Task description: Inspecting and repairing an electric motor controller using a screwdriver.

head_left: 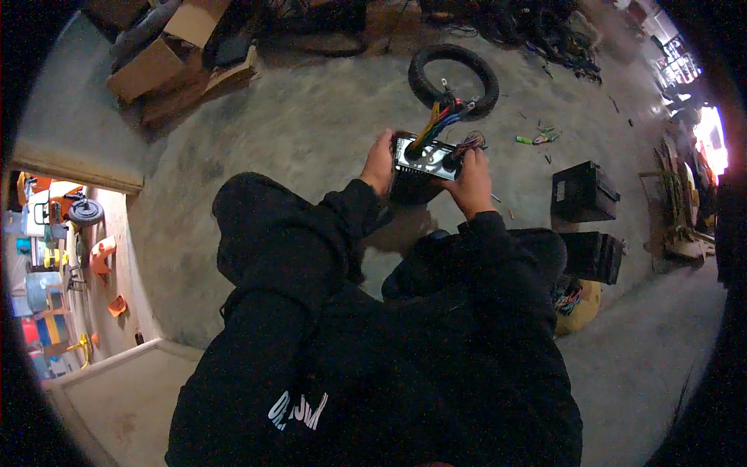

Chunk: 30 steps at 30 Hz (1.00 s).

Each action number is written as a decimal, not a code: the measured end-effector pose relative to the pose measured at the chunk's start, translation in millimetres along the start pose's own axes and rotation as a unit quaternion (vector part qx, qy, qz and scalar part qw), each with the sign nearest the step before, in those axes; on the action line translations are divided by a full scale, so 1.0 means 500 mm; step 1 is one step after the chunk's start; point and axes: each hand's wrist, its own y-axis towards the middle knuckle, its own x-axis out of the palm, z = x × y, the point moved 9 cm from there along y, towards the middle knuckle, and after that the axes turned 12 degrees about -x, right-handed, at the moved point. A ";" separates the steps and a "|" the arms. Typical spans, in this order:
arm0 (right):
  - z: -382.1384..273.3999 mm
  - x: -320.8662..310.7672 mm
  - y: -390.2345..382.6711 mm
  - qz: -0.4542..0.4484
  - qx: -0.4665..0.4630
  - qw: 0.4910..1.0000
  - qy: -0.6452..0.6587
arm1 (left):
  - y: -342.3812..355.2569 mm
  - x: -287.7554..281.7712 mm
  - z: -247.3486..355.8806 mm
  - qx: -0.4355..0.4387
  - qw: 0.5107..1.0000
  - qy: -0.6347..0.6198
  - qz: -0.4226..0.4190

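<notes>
In the head view, a finned, shiny-faced box (426,163) trailing coloured wires (437,127) is being gripped at its ends by half-curled left hand (379,165) and right hand (471,184) before bent legs (268,226), its underside being lost in shadow, wide grey concrete (296,117) being edged by a round tyre (418,83) and blocky black cases (580,194).

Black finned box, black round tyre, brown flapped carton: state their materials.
Black finned box: probably metal; ribbed, with glossy silver end plate. Black round tyre: likely matte rubber; edge looks treaded. Brown flapped carton: seemingly dull cardboard; flaps bent.
</notes>
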 end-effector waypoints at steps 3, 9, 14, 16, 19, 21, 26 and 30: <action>-0.012 -0.006 0.008 -0.001 0.007 1.000 0.010 | 0.008 -0.019 0.015 0.016 0.996 0.084 -0.005; 0.028 -0.041 0.018 -0.030 -0.047 0.998 0.010 | -0.037 0.032 0.019 0.082 0.894 0.440 0.000; 0.035 -0.015 0.052 -0.169 0.039 0.960 0.219 | -0.043 0.011 0.014 0.140 0.895 0.423 0.004; 0.051 -0.016 0.071 -0.165 0.008 0.957 0.238 | -0.043 0.015 0.024 0.125 0.897 0.423 0.032; 0.057 -0.009 0.095 -0.162 0.018 0.962 0.217 | -0.038 0.026 0.028 0.090 0.906 0.414 -0.013; 0.056 -0.033 0.106 -0.088 0.030 0.981 0.171 | -0.040 0.023 0.023 0.074 0.917 0.391 -0.009; 0.048 -0.030 0.136 -0.107 0.012 0.991 0.083 | -0.038 0.020 0.027 0.064 0.922 0.382 -0.020; 0.062 -0.013 0.146 -0.156 0.045 0.977 0.137 | -0.035 0.019 0.028 0.072 0.937 0.339 -0.037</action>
